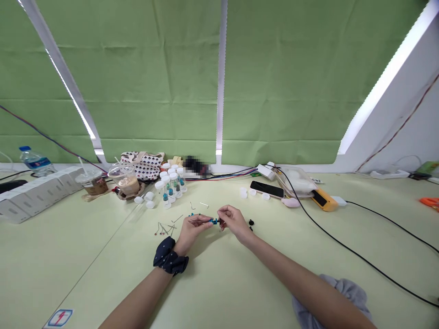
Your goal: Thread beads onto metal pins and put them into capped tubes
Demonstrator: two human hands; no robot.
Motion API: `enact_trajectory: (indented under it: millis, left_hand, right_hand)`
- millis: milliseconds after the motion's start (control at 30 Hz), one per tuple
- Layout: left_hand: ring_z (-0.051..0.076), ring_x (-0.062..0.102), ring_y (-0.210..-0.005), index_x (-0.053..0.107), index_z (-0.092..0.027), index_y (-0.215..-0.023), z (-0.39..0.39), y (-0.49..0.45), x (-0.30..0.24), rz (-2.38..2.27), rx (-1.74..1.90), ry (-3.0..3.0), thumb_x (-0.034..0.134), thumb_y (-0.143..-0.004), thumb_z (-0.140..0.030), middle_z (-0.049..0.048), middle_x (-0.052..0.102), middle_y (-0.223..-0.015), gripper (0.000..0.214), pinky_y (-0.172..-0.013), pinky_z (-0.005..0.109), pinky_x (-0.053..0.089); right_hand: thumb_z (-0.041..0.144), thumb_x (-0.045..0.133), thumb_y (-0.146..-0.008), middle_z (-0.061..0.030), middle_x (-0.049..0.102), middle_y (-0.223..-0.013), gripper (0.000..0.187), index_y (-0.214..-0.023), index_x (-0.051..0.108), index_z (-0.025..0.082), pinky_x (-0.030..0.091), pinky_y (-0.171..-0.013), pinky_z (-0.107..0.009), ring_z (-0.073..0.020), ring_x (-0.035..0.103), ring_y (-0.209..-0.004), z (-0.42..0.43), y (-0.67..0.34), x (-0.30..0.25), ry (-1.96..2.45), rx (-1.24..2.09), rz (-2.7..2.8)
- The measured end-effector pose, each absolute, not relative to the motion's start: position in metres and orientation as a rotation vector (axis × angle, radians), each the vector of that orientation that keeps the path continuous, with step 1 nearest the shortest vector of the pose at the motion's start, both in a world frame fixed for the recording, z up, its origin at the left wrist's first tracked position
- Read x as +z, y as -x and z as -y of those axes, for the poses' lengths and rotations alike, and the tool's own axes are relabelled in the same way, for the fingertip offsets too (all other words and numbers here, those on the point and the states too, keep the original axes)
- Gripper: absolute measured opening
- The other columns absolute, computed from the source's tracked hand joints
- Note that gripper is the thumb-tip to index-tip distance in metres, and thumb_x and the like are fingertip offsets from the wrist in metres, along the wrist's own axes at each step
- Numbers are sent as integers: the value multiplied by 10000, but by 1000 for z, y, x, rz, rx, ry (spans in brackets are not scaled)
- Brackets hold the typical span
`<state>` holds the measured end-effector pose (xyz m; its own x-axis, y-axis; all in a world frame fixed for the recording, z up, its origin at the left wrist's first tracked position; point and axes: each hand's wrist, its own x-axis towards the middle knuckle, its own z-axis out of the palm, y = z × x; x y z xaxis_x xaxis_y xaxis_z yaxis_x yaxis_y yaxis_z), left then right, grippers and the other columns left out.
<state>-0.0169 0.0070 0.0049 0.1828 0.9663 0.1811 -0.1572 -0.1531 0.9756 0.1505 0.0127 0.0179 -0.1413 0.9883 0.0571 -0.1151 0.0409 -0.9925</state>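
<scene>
Below frame centre, the left hand (192, 229) clamps its grip on a small blue part (214, 221). The right hand (236, 222) pinches its right end.

A small blue part (214, 221) is partly covered by the left hand (192, 230) and the right hand (236, 222), and its shape is too small to be made out. At the back of the tabletop (222, 292), a dark object (195, 166) is blurred into coarse squares. A row of white boxes (37, 198) is cut off by the left edge, an orange object (430, 202) by the right, and both forearms (137, 297) and a grey cloth (300, 311) by the bottom.
</scene>
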Motion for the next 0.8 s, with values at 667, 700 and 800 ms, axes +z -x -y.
enact_trajectory:
  millis: [667,700,800]
  left_hand:
    - [181,604,-820,699,-141,-747,-7,17,6,-800,1252,-1399,736,-618,-180,74,664,-873,140,-745,291,481]
    - [177,601,-818,698,-143,-743,-8,18,5,-803,1263,-1393,736,-616,-177,70,658,-876,137,-740,284,479]
    - [166,592,-816,695,-149,-750,-11,20,3,-844,1302,-1361,730,-625,-185,60,644,-886,134,-740,274,475]
  right_hand:
    - [480,616,-689,31,560,-597,337,-786,526,169,452,-439,-226,-94,532,-466,-12,-150,17,994,1343,1287]
    - [478,616,-688,29,562,-594,335,-779,518,171,457,-446,-233,-97,535,-466,-11,-150,18,985,1351,1278]
    - [459,637,-676,23,581,-584,333,-792,509,174,475,-484,-255,-110,555,-489,-7,-149,23,954,1414,1265]
